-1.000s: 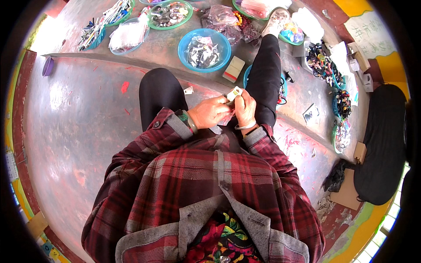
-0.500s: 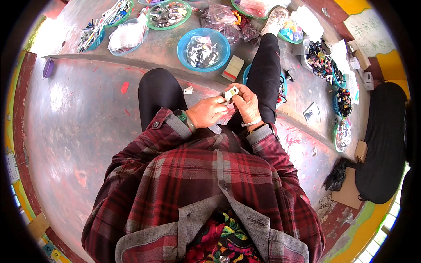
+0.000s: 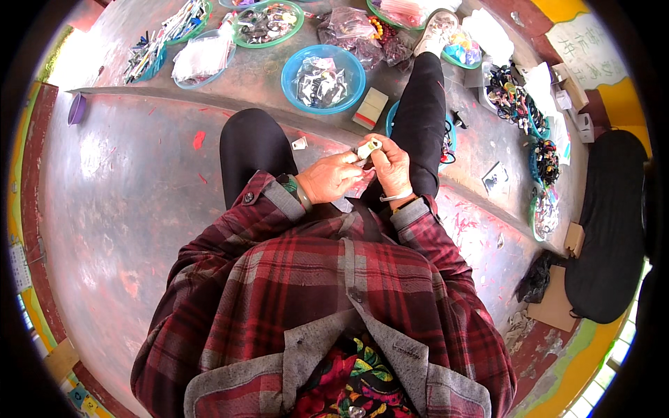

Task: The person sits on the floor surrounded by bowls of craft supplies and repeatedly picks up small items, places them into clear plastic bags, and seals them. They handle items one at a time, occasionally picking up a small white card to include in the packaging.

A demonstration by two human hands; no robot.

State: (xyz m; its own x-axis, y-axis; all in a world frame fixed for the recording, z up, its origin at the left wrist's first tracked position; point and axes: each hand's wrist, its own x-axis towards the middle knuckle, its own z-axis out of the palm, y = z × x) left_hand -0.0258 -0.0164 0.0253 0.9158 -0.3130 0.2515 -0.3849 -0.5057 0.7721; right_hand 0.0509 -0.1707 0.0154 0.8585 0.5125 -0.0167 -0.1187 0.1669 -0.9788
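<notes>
Between my knees, both hands are closed on a small pale box (image 3: 369, 148) with a yellowish face; its exact kind is too small to make out. My right hand (image 3: 393, 171) grips it from the right, the thumb pressed on its near side. From the left, my left hand (image 3: 327, 178) pinches its lower end, where the fingertips are partly hidden. On the floor beyond my left wrist lies a small white piece (image 3: 300, 143), apart from both hands. A cream box with a red edge (image 3: 371, 109) rests farther off on the raised step.
A blue basin (image 3: 288, 83) of small wrapped items sits ahead. Green-rimmed baskets (image 3: 240, 38) and plastic bags (image 3: 346, 26) stand farther off. Another blue basin (image 3: 391, 120) is partly hidden behind my right leg. Cords and trays (image 3: 512, 97) line the right side, near a long black cushion-like object (image 3: 605, 230).
The small box has turned slightly in my fingers, showing a more yellowish side. My hands have hardly shifted otherwise.
</notes>
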